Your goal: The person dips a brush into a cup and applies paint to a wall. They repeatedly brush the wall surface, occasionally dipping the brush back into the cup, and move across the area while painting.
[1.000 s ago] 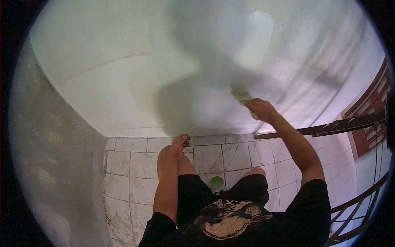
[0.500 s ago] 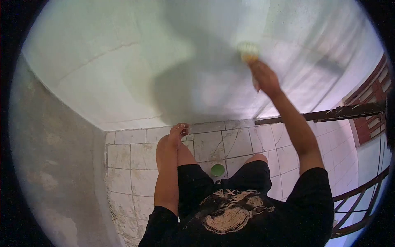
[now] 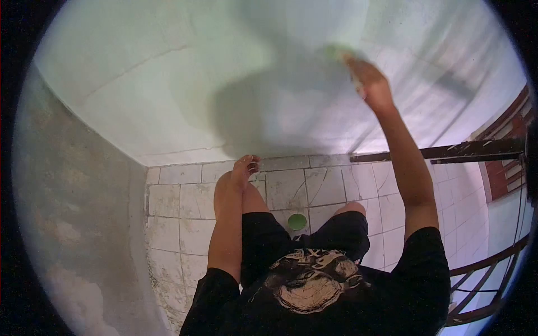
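Observation:
My right hand (image 3: 370,81) is closed around the handle of a paintbrush, up against the pale wall (image 3: 151,95). The paintbrush (image 3: 337,53) has greenish bristles, smeared by motion; part of its handle sticks out below my fingers. My left wrist lies over my left knee, and my left hand (image 3: 245,167) hangs past it close to the foot of the wall, fingers loosely bent and apart, with nothing seen in them. Between my legs a small round container (image 3: 297,222) of green paint stands on the tiled floor (image 3: 286,187).
A bare grey wall (image 3: 78,196) rises at the left. On the right, a dark beam (image 3: 448,153) meets the painted wall, with a curved metal railing (image 3: 487,280) below and a reddish-brown slatted frame (image 3: 501,173) beyond. Shadows fall across the painted wall.
My right hand and the paintbrush have moved up the wall, the hand also slightly right, and the brush has tilted leftward. My left hand stays over the knee. The view has shifted slightly.

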Available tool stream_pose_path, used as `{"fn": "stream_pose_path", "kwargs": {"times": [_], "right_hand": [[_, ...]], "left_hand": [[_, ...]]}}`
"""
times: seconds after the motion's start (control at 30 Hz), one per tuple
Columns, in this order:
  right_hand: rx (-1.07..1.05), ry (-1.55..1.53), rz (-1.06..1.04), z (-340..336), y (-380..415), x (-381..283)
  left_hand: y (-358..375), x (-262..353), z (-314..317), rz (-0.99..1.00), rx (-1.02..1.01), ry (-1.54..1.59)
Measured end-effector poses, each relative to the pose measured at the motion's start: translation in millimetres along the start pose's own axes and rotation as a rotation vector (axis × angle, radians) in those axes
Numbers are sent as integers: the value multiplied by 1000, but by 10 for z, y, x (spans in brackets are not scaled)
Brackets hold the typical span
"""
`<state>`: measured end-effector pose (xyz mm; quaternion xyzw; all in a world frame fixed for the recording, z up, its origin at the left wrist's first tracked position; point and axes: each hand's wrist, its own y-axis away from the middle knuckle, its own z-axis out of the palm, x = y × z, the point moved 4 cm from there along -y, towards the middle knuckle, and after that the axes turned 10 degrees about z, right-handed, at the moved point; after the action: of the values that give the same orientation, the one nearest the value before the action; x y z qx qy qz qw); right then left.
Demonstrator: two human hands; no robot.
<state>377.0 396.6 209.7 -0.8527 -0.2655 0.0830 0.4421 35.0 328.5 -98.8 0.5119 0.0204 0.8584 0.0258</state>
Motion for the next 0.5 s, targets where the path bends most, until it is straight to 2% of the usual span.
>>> {"fn": "stream_pose_path", "kwargs": {"times": [0.1,0.13,0.2,0.27,0.3,0.33,0.4,0.43,0.47,0.5], "right_hand": [[268,1,7,-447,-323,-62],[268,2,11,-399,-293,-50],[112,15,67,-86,-162,25],[-11,78,44,449,303,106],[12,36,-62,623,558,52],[-103,97,-10,932,910,69],[-269,-57,73,1212,1427,-62],[-311,72,-91,1231,1570,-204],[-503,-14,50,1342,1774,-217],[-486,-55,59,1378,1949,-236]], "left_hand": [[2,-20,29,4,-18,-34],[20,-12,43,1,-20,-37],[40,38,76,10,-74,-45],[43,23,28,10,-47,-37],[33,17,10,10,-16,-20],[42,30,3,19,-14,-15],[91,71,6,50,-35,12],[109,53,-4,55,-33,12],[102,21,-23,22,-25,-7],[78,2,-40,-7,-21,-28]]}}
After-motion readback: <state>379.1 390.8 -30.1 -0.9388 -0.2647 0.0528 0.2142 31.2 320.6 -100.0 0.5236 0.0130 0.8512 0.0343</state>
